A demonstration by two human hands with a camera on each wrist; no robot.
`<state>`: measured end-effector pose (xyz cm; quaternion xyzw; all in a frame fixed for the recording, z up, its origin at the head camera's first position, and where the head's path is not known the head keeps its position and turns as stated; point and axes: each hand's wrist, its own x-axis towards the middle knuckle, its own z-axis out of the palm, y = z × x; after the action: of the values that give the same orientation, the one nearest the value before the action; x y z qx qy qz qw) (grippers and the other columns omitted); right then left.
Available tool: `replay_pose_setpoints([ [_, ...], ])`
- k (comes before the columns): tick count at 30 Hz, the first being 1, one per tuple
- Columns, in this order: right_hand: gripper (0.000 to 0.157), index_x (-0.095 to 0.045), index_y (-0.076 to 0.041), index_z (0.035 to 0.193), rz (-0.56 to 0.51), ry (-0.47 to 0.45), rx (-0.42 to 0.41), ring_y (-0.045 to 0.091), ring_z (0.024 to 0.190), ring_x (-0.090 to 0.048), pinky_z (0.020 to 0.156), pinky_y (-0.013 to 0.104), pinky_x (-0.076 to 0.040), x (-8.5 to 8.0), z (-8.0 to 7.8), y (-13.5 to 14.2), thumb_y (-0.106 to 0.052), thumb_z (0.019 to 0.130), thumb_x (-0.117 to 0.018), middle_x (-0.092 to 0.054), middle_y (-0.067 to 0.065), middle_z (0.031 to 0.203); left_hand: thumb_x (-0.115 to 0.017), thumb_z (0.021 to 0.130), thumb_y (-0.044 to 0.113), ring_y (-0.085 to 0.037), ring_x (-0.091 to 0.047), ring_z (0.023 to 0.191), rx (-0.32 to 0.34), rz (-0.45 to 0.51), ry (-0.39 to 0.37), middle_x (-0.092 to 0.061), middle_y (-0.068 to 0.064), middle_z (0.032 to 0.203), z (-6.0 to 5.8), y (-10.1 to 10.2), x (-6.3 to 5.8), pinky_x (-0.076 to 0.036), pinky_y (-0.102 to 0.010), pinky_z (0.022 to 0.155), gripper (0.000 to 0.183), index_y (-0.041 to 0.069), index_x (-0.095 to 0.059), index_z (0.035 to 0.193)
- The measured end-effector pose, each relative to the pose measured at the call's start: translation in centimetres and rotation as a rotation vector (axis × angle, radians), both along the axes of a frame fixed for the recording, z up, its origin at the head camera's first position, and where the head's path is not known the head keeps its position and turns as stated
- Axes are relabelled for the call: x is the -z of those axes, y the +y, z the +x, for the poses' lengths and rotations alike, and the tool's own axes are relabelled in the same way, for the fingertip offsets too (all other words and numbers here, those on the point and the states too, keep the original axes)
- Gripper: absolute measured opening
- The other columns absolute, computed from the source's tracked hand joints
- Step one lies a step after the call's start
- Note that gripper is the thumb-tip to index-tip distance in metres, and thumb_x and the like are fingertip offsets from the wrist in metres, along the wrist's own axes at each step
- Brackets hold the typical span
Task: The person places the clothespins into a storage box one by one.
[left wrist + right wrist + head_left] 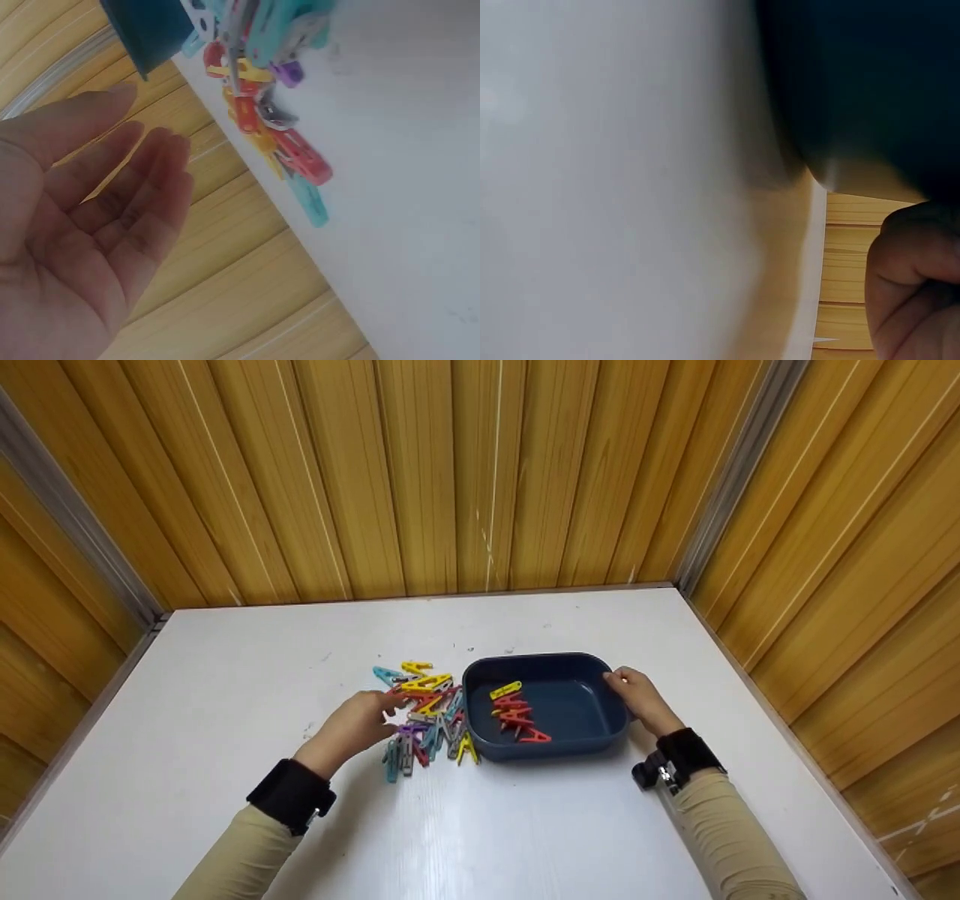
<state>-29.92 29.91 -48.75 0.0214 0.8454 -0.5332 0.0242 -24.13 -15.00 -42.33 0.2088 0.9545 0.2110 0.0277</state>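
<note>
In the head view, a person's left hand (356,725) is hovering at the near-left edge of a loose heap of clothespins (426,684), its fingers bending loosely and holding nothing. The pegs are lying in a tangle on a smooth, glossy white counter (457,832), their slim plastic arms forming narrow V shapes in yellow, red, teal, grey and purple. Just beside the heap, a dark blue bin (583,712) is sitting, a shallow rectangle with rounded corners and sleek walls. Inside it, toward its left side, a small cluster of red and yellow pegs (514,715) is resting. The right hand (637,699) is gripping the bin's right side, its thumb hooking over the rim. Behind, grooved panels (420,472) are showing a honey-coloured wood grain.

In the left wrist view, the left hand is cupping softly, palm bare and unfilled, while the clothespins are lying beyond it, some showing slots and holes in their arms. A corner of the bin is showing at the top.

In the right wrist view, the bin's dark, curving side is filling the upper right, blurred, and the right hand's fingers are curling beneath it.
</note>
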Motion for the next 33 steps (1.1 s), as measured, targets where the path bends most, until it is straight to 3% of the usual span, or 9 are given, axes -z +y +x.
replay_pose_setpoints([
  [7,0.026,-0.049,-0.013,0.081,-0.009,0.004,0.002,0.003,0.057,-0.038,0.049,0.017,-0.033,-0.1,0.1,0.0,-0.024,0.105,-0.052,-0.038,-0.008,0.069,-0.078,0.083,-0.002,-0.029,-0.069,0.087,-0.039,-0.005,-0.037,-0.075,-0.020,0.097,1.0,-1.3,1.8,-0.058,-0.047,0.082,0.029,-0.006,-0.074,0.112],
  [17,0.027,-0.050,-0.013,0.082,-0.023,-0.001,-0.006,0.002,0.056,-0.039,0.049,0.018,-0.034,-0.2,0.2,0.0,-0.024,0.106,-0.053,-0.039,-0.008,0.069,-0.080,0.085,0.009,-0.025,-0.065,0.084,-0.242,-0.008,-0.108,-0.074,-0.016,0.093,2.4,-0.7,3.3,-0.057,-0.046,0.083,0.033,-0.007,-0.073,0.113],
  [20,0.026,-0.050,-0.010,0.082,-0.018,-0.011,-0.018,0.002,0.055,-0.040,0.048,0.017,-0.035,-1.9,1.1,-0.6,-0.020,0.106,-0.051,-0.040,-0.007,0.069,-0.080,0.085,0.011,-0.023,-0.065,0.084,-0.276,0.002,-0.151,-0.074,-0.016,0.095,2.7,-0.4,3.7,-0.057,-0.045,0.083,0.035,-0.006,-0.072,0.115],
  [24,0.026,-0.050,-0.007,0.083,-0.014,-0.028,-0.018,0.002,0.054,-0.040,0.047,0.017,-0.035,-2.3,1.3,-0.7,-0.019,0.106,-0.049,-0.040,-0.007,0.067,-0.080,0.084,0.011,-0.025,-0.066,0.086,-0.291,0.020,-0.145,-0.074,-0.016,0.096,3.0,-0.1,4.3,-0.056,-0.047,0.083,0.035,-0.007,-0.073,0.114],
  [28,0.026,-0.051,-0.011,0.084,-0.029,-0.026,-0.006,0.002,0.053,-0.039,0.046,0.017,-0.035,-0.4,0.2,0.0,-0.024,0.106,-0.051,-0.040,-0.009,0.066,-0.080,0.083,0.009,-0.025,-0.067,0.086,-0.298,0.032,-0.110,-0.075,-0.017,0.097,3.3,0.2,4.8,-0.056,-0.047,0.083,0.035,-0.008,-0.073,0.113],
  [33,0.026,-0.049,-0.013,0.083,-0.035,-0.025,0.000,0.002,0.054,-0.039,0.046,0.017,-0.035,-0.1,0.1,0.0,-0.025,0.106,-0.051,-0.040,-0.009,0.067,-0.072,0.083,0.000,-0.024,-0.066,0.084,-0.299,0.004,-0.076,-0.075,-0.015,0.093,3.4,0.3,5.1,-0.056,-0.046,0.082,0.031,-0.006,-0.073,0.112],
])
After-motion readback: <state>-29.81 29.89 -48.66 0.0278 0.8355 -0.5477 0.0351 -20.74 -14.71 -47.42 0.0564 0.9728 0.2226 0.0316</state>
